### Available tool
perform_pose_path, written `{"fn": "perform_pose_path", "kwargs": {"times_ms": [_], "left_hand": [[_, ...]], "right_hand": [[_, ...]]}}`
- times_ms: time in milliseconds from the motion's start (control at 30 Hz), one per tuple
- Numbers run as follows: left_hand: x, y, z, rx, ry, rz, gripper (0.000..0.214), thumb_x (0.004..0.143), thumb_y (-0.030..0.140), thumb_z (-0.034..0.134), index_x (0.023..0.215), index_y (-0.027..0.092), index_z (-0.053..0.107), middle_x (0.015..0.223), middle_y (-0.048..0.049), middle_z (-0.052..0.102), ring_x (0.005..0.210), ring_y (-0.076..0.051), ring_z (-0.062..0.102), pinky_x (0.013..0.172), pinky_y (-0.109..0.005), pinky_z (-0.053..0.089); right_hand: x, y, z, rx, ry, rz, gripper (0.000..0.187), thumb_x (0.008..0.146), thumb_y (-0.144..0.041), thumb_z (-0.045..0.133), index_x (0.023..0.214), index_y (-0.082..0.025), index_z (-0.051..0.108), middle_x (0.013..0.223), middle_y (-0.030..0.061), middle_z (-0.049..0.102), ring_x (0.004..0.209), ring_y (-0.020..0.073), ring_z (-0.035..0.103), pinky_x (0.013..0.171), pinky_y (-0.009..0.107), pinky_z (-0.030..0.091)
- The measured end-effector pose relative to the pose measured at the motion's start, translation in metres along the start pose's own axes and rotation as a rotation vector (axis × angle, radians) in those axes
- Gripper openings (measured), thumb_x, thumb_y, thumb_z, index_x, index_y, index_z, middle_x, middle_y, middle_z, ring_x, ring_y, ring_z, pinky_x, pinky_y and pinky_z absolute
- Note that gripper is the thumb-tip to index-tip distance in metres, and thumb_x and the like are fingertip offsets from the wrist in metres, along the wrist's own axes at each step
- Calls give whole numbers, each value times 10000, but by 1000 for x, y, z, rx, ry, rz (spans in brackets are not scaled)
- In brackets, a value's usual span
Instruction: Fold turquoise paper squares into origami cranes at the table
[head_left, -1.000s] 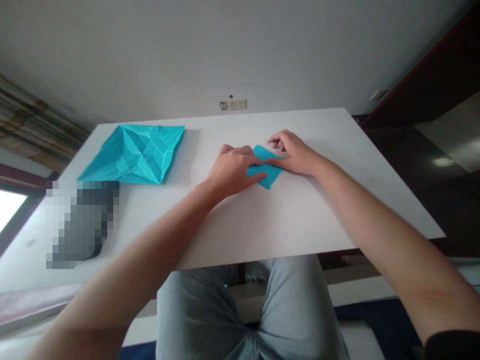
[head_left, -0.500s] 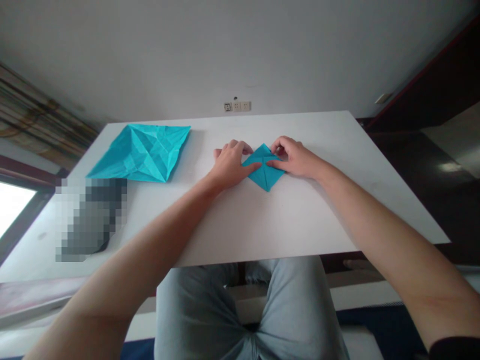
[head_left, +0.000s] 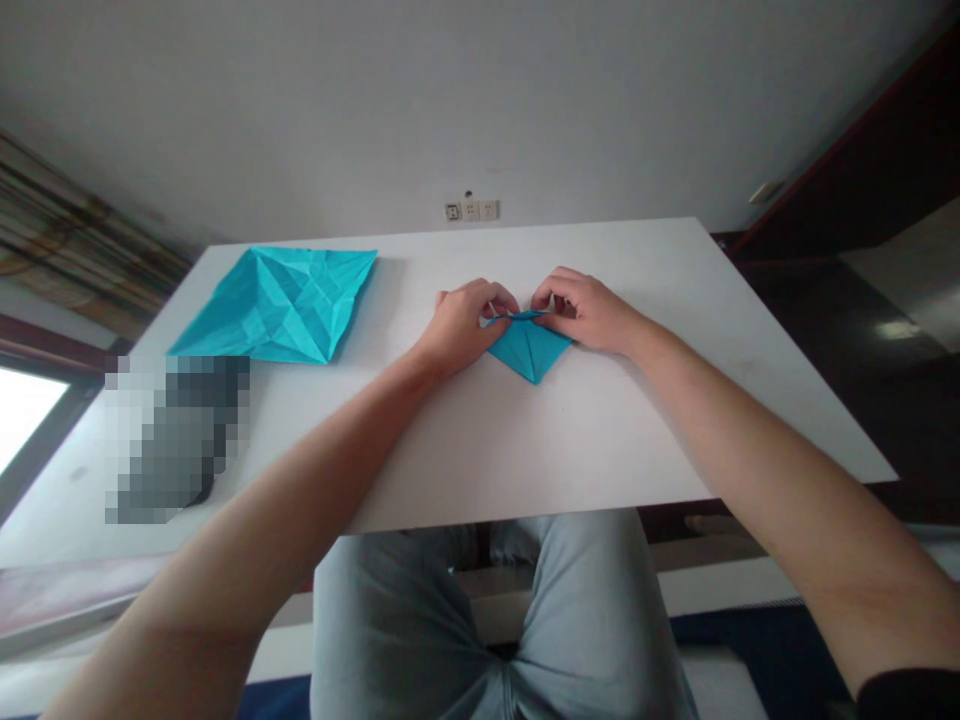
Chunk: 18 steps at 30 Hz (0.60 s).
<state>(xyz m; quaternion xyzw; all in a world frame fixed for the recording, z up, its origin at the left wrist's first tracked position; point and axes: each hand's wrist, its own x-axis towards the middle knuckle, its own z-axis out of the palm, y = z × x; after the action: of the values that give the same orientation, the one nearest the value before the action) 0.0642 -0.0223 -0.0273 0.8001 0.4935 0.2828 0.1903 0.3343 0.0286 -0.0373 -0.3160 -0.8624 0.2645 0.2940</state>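
Note:
A small folded piece of blue paper (head_left: 529, 348) lies on the white table (head_left: 525, 440), showing as a triangle pointing toward me. My left hand (head_left: 461, 325) pinches its upper left edge with curled fingers. At the upper right edge, my right hand (head_left: 589, 308) pinches the same fold. Both hands rest on the table with the paper between them.
A large creased blue paper sheet (head_left: 281, 303) lies open at the table's far left. A blurred-out dark object (head_left: 172, 435) sits at the near left. Wall sockets (head_left: 470, 210) are behind the table. My knees (head_left: 495, 610) are under the near edge.
The small paper showed as a diamond half a second ago; its far half is now folded down or lifted, leaving a triangle. Both hands moved to pinch the top edge.

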Motion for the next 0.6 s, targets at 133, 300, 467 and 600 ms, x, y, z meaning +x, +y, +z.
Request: {"fn": "perform_pose_path", "kwargs": {"times_ms": [133, 300, 467, 600], "left_hand": [[-1, 5, -7, 85, -3, 30, 279, 951, 195, 712, 1123, 250, 925, 1165, -82, 875, 1074, -277, 807, 1188, -524, 524], [1, 1, -16, 89, -85, 158, 315, 930, 169, 719, 1109, 254, 963, 1138, -70, 877, 966, -243, 808, 1081, -443, 585], [3, -4, -17, 61, -78, 196, 312, 960, 171, 717, 1146, 229, 961, 1099, -88, 869, 932, -233, 797, 900, -363, 607], [1, -1, -17, 34, -101, 228, 374, 949, 126, 675, 1141, 248, 972, 1096, -82, 880, 962, -228, 810, 941, -360, 631]], "right_hand": [[-4, -4, -8, -23, -63, -26, 120, 935, -365, 854, 1003, -269, 827, 1046, 58, 723, 839, 233, 593, 795, 397, 499], [-8, -7, -16, -85, -129, -35, 141, 897, -357, 862, 997, -264, 896, 1084, 67, 763, 797, 221, 612, 780, 406, 494], [-6, -12, -16, -98, -85, -57, 125, 948, -380, 839, 988, -272, 889, 997, 54, 766, 792, 223, 616, 762, 394, 475], [-5, -13, -16, -70, -119, -78, 114, 944, -363, 828, 955, -271, 894, 1000, 49, 782, 766, 207, 616, 752, 384, 478]]}}
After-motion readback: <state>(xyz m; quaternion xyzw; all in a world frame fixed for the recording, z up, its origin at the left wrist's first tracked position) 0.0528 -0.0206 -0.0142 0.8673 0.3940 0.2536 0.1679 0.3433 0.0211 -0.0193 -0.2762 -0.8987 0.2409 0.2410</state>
